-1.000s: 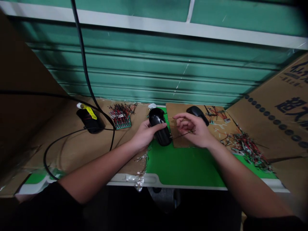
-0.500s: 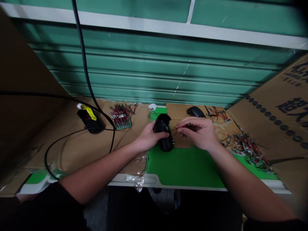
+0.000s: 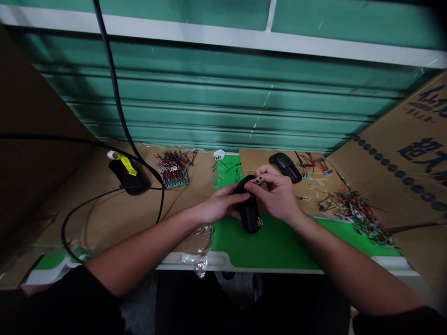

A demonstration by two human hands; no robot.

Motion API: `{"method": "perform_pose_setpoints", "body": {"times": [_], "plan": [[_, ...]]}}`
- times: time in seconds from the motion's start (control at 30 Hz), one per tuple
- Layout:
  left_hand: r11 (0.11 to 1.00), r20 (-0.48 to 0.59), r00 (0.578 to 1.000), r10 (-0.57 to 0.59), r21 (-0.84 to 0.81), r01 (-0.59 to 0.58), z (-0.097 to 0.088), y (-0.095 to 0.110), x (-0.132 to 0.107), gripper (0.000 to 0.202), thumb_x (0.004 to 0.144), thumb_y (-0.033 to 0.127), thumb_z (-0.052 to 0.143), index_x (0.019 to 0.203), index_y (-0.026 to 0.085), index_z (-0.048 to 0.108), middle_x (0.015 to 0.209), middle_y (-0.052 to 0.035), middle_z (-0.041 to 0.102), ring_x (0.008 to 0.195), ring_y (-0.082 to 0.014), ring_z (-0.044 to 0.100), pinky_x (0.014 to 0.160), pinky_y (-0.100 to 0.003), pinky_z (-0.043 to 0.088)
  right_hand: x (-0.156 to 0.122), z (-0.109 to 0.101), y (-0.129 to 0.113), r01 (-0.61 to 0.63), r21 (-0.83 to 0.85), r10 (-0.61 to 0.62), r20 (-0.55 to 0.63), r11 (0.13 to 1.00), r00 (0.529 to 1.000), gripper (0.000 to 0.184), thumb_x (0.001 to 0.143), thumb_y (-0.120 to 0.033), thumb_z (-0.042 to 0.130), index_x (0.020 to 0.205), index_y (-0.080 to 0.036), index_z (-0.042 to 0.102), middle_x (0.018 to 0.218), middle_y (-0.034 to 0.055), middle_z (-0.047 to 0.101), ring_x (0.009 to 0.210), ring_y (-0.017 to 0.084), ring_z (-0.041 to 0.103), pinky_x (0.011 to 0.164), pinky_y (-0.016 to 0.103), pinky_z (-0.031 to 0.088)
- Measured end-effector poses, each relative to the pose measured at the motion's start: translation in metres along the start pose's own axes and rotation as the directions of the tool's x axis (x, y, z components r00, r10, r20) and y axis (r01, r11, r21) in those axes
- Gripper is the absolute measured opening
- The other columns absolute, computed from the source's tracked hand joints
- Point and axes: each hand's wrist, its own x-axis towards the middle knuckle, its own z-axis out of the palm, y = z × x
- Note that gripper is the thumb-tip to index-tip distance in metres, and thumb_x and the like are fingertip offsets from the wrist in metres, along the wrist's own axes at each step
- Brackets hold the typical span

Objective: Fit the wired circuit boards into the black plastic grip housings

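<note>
A long black plastic casing point(image 3: 250, 217) is gripped by my left hand point(image 3: 218, 204), whose thumb lies across its upper half. A bit of metal sticks out from the casing's lower right side. My right hand point(image 3: 282, 195) is closed in a pinch at the casing's upper end. Between its fingertips shows a small dark-and-green part with wire point(image 3: 258, 180), too small to make out fully. Behind my right hand lies another black curved casing point(image 3: 286, 166) on cardboard.
Small circuit boards with red and black wires point(image 3: 175, 174) lie left; a tangled heap of wired parts point(image 3: 365, 214) lies right. A black device with a yellow tag point(image 3: 127, 177) and black cables point(image 3: 117, 93) are at left. Cardboard walls point(image 3: 419, 153) flank the green mat point(image 3: 279, 249).
My right hand has come left and down, from beside the casing to its upper end. The left hand and casing have shifted slightly right and nearer to me.
</note>
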Motion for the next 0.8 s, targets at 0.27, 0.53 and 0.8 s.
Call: {"method": "perform_pose_setpoints", "body": {"times": [0.27,0.53,0.8], "plan": [[0.989,-0.066,0.996,0.061,0.137,-0.052,0.003,-0.002,-0.001,0.063,0.084,0.049,0.089,0.137,0.022,0.068,0.106,-0.0059,0.071,0.092,-0.0222,0.07,0.068,-0.029,0.059,-0.003,0.006,0.009,-0.03,0.011,0.031,-0.018,0.999,0.999,0.021,0.091,-0.039,0.087,0.08,-0.025,0.077,0.096,0.0038,0.063,0.095,0.022,0.062,0.087,0.039,0.051],[0.891,-0.046,0.951,0.305,0.367,-0.268,0.001,-0.006,0.001,0.05,0.092,0.04,0.082,0.136,0.021,0.07,0.13,-0.0085,0.075,0.131,-0.0294,0.063,0.115,-0.041,0.049,-0.006,0.009,0.014,-0.041,-0.017,0.04,-0.035,0.999,0.999,0.023,0.091,-0.041,0.087,0.081,-0.024,0.077,0.102,0.0051,0.059,0.101,0.022,0.062,0.087,0.038,0.053],[0.852,0.016,0.955,0.298,0.447,-0.273,0.002,-0.001,-0.001,0.04,0.099,0.041,0.071,0.133,0.021,0.073,0.13,-0.0095,0.075,0.123,-0.0288,0.064,0.112,-0.043,0.049,0.002,-0.001,0.006,0.054,-0.097,-0.051,0.038,0.994,0.998,0.018,0.097,-0.034,0.081,0.085,-0.023,0.073,0.102,0.0052,0.068,0.098,0.022,0.066,0.092,0.041,0.054]]}}
